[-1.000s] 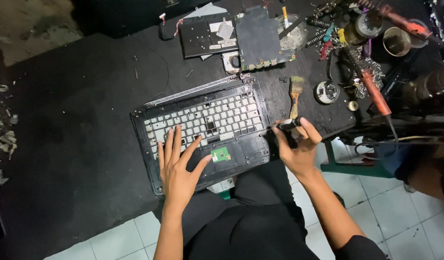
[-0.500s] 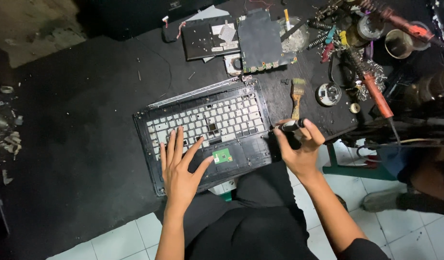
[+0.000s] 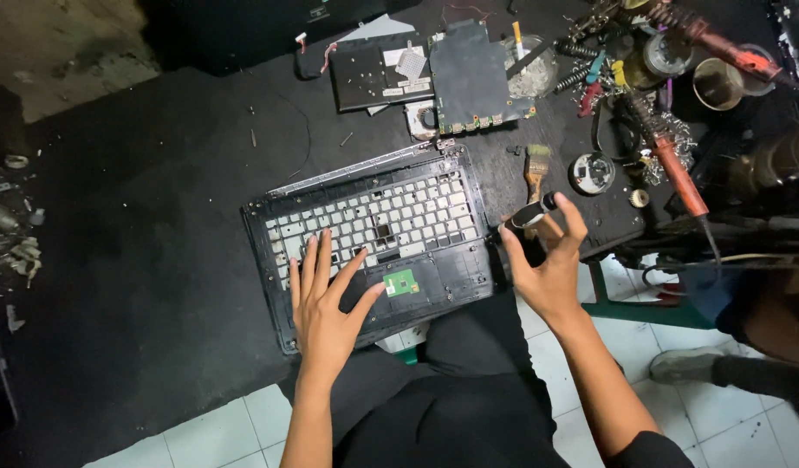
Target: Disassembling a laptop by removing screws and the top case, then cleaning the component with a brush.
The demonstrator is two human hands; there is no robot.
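At frame centre the left hand [image 3: 326,303] stays flat, fingers spread, on the laptop palmrest frame [image 3: 373,234], while the right hand [image 3: 547,260] has lifted slightly, pinching a small dark tool [image 3: 532,213].

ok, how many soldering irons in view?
2. One soldering iron with an orange-red handle lies right of the right hand; another sits at the top right. More may hide in the clutter.

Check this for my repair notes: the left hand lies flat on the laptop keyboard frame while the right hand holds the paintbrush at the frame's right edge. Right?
Not quite. In the head view the right hand holds a small black cylindrical tool, not the paintbrush, which lies untouched on the black table just beyond. The left hand does lie flat on the laptop keyboard frame.
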